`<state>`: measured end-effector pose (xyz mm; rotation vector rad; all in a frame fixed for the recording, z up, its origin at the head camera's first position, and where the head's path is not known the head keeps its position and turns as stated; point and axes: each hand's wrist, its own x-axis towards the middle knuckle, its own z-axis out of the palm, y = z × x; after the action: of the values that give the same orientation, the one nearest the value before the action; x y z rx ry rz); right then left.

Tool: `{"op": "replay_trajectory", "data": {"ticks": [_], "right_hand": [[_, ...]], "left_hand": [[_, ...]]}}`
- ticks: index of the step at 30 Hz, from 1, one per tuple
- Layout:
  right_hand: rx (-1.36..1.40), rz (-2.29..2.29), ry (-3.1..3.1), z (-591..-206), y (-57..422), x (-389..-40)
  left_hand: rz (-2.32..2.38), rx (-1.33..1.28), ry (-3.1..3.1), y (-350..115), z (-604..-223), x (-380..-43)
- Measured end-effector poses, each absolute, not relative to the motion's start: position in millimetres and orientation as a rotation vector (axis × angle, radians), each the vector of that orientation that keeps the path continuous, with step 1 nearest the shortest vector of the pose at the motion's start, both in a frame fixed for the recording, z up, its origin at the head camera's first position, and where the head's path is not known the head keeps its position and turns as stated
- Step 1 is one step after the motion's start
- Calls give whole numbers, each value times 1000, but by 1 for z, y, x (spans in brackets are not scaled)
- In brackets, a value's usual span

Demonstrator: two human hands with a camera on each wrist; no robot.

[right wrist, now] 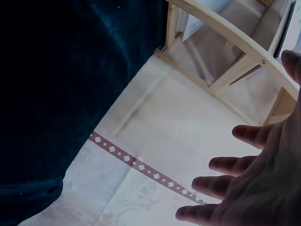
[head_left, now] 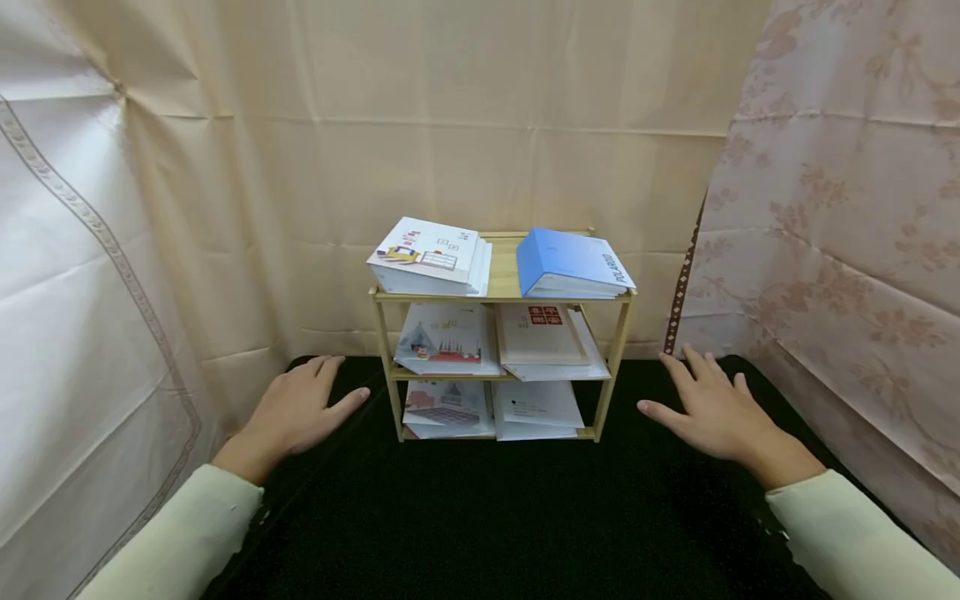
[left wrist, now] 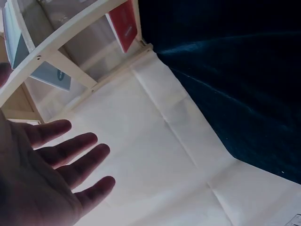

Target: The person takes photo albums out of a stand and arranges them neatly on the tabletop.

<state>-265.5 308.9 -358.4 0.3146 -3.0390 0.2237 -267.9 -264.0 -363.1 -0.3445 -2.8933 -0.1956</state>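
A three-tier wooden shelf [head_left: 504,298] stands at the middle of the dark cloth. On its top tier lie a white illustrated book [head_left: 427,250] at the left and a blue album [head_left: 573,257] marked POLAROID at the right. The middle tier holds a white book [head_left: 450,333] and a beige one [head_left: 542,333] with red squares. More booklets [head_left: 537,407] sit on the bottom tier. My left hand [head_left: 292,410], fingers spread, is left of the shelf, touching none of the books. To the shelf's right is my right hand [head_left: 718,410], likewise spread and holding nothing.
A beige curtain [head_left: 510,100] hangs behind the shelf. White cloth [head_left: 67,317] borders the left side, and a pink floral curtain [head_left: 847,217] the right. Black cloth [head_left: 495,517] covers the surface in front.
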Motion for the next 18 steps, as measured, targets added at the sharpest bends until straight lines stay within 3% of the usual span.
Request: {"op": "replay_trajectory", "data": {"ticks": [18], "right_hand": [[363,306,-2871,-337,289,-260]], "left_hand": [[-559,-255,-2730,-245,-334,-267]]}}
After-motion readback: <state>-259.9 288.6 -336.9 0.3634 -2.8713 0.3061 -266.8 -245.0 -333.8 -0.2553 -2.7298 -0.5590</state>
